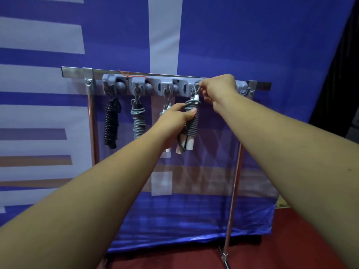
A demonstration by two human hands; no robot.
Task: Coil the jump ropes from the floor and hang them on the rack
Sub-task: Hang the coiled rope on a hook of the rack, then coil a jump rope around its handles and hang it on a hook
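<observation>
A red floor [262,255] was seen nearest, under the rack [234,191]. Farther out, a coiled grey jump rope [192,121] was gripped round its middle by the left hand [174,123], with fingers and thumb curled about it. Its top loop [197,89] was pinched by the right hand [219,88] at the grey hook strip [153,79]. To the left, a black rope [111,123], a grey rope [138,119] and a partly hidden third rope [166,98] were hung from hooks, before a blue backdrop [252,45].
</observation>
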